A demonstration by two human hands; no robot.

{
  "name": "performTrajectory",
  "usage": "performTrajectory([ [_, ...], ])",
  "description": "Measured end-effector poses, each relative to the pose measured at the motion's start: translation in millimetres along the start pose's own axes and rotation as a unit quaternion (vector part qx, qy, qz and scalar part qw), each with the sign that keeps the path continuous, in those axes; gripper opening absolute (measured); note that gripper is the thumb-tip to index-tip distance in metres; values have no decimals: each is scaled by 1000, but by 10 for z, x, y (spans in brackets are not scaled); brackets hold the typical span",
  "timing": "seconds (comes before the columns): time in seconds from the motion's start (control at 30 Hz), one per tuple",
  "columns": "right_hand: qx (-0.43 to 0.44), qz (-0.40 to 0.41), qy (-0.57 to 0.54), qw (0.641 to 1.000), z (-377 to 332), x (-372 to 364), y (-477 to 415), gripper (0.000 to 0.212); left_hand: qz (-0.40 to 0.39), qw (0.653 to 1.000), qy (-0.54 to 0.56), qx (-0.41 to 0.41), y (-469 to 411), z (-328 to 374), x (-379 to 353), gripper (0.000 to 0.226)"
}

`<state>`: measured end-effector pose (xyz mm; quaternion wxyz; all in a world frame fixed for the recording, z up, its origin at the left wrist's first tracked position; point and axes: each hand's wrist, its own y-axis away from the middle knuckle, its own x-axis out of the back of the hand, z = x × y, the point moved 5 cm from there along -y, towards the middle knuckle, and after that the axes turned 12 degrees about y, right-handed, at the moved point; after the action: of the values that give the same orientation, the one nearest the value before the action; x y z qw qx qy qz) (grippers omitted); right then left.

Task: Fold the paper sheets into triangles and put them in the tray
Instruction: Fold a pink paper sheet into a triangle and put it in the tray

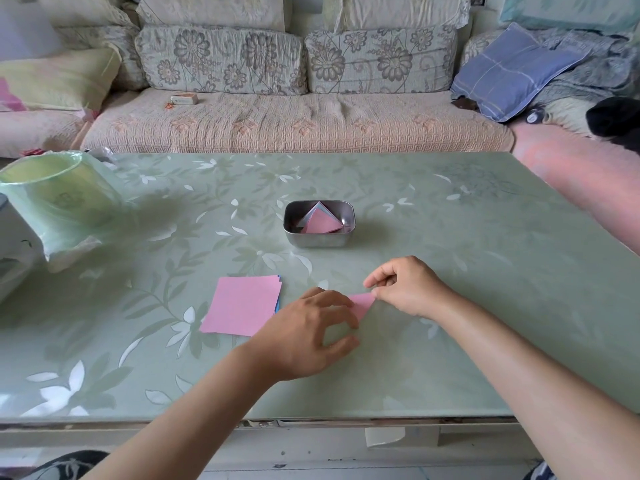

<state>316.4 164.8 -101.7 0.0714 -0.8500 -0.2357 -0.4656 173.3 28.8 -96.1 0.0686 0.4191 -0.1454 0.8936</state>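
Pink sheet (363, 304), partly folded, with a pointed corner showing, lay low on the worktop (450, 271) between both hands. Left hand (308, 336): fingers curled over the sheet's near part, holding it. Right hand (408, 289): pinched the sheet's far corner. Stack of square sheets (242, 306), pink on top with blue edges beneath, lay just beside the left hand. Metal tray (318, 240), further back, held folded triangles (320, 223), pink uppermost. Green plastic bag (65, 199) stood at the far left.
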Motion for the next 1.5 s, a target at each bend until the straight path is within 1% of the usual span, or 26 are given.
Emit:
performTrajectory([
  [0.07, 8, 1, 20, 1000, -6, -14, -17, 24, 21, 1000, -7, 8, -64, 10, -4, 28],
  [0.2, 40, -1, 58, 998, -12, -46, -22, 28, 48, 998, 6, 43, -218, 1, -33, 39],
  [0.33, 95, -13, 89, 991, -34, -55, 20, 18, 44, 995, -88, -2, -314, 16, -24, 33],
  [0.43, 120, -26, 61, 991, -64, -33, 77, 13, 57, 994, -91, -30, -346, 45, 15, 27],
  [0.47, 130, -24, 53, 990, -75, -22, 95, 18, 67, 993, -87, -33, -349, 48, 35, 23],
  [0.5, 139, -18, 51, 989, -80, -13, 111, 22, 77, 993, -80, -31, -351, 42, 56, 19],
  [0.53, 148, -9, 51, 988, -89, -5, 119, 22, 86, 993, -73, -26, -350, 30, 80, 17],
  [0.67, 168, 10, 50, 984, -105, -14, 125, 12, 121, 992, -28, 14, -341, -57, 186, 15],
  [0.8, 151, 31, -2, 988, -131, 21, 110, 9, 156, 986, 32, 50, -344, -107, 269, 16],
  [0.87, 139, 38, -36, 989, -142, 63, 96, 9, 174, 979, 84, 63, -337, -118, 312, 15],
  [0.97, 155, 48, -57, 985, -177, 131, 106, 12, 164, 970, 165, 74, -336, -138, 343, 9],
  [1.07, 166, 55, -66, 982, -216, 156, 141, 11, 162, 964, 193, 84, -330, -171, 359, 10],
  [1.13, 170, 68, -74, 980, -260, 154, 160, 7, 162, 956, 226, 95, -328, -189, 346, 10],
  [1.2, 173, 82, -92, 977, -305, 147, 171, 7, 168, 946, 256, 104, -328, -192, 327, 8],
  [1.37, 188, 102, -108, 971, -401, 122, 205, 10, 183, 939, 271, 102, -337, -158, 302, 9],
  [1.5, 182, 113, -94, 972, -436, 119, 217, 12, 183, 939, 271, 103, -342, -157, 284, 10],
])
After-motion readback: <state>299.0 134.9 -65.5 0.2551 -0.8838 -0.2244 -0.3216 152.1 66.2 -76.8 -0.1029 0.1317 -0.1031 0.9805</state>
